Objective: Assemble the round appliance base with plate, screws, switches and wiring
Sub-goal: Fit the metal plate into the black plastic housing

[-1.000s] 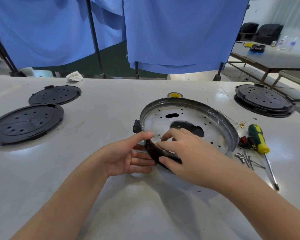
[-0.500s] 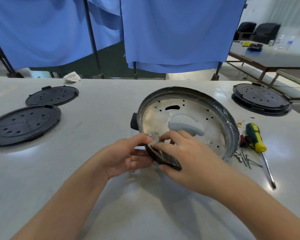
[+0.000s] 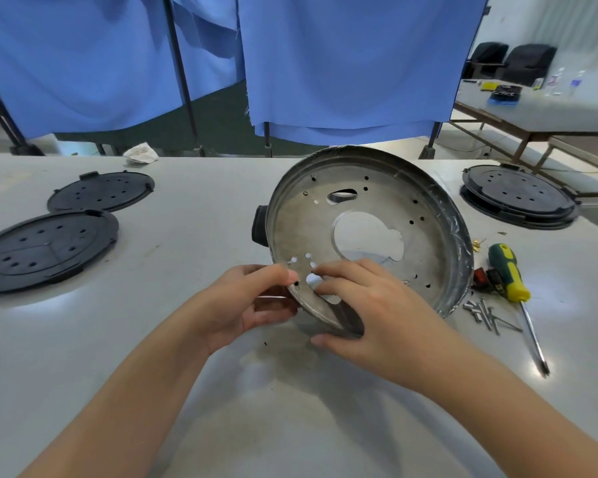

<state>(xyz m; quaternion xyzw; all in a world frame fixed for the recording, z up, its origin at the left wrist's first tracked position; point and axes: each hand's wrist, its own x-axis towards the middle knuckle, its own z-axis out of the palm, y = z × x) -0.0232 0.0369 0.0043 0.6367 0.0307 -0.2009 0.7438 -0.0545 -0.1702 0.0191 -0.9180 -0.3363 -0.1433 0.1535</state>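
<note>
The round metal base (image 3: 370, 236) now tilts far steeper than 1 second ago, its far rim lifted off the white table (image 3: 187, 270). The left hand (image 3: 252, 305) and right hand (image 3: 370, 312) both grip its near edge, beside screws (image 3: 480, 312) and a screwdriver (image 3: 508, 274).

No text, label, brand or number can be read anywhere. The round base (image 3: 370, 232) and the screwdriver (image 3: 508, 272) show no legible markings.
</note>
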